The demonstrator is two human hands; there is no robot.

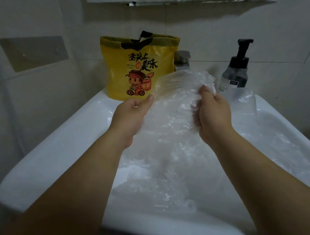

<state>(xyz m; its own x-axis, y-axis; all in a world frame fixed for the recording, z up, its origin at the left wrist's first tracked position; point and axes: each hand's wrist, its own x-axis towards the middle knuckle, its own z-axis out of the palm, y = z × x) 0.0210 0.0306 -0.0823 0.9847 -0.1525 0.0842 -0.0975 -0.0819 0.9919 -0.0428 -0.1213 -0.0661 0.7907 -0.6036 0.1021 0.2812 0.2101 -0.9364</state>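
Two bare forearms are seen reaching in from the near edge, over a white glazed ceramic basin [58, 147] whose near rim fills the bottom of the view. A large sheet of clear, crinkled plastic film [169, 129] is held up above the bowl, its lower part trailing down into the basin between the arms. The film's left edge is pinched by the left hand [130, 116], thumb on the near face and fingers hidden behind the film. Its upper right corner is bunched and gripped in the curled fingers of the right hand [212, 113].

Farther off, a second piece of clear plastic [246, 99] is draped on the right far rim. A yellow printed carrier bag with a cartoon figure [135, 67] is stood upright on the far left rim. Just right of it a grey metal tap [182, 60] is partly hidden by the film, and a translucent soap bottle with a black pump [235, 71] is set at far right.
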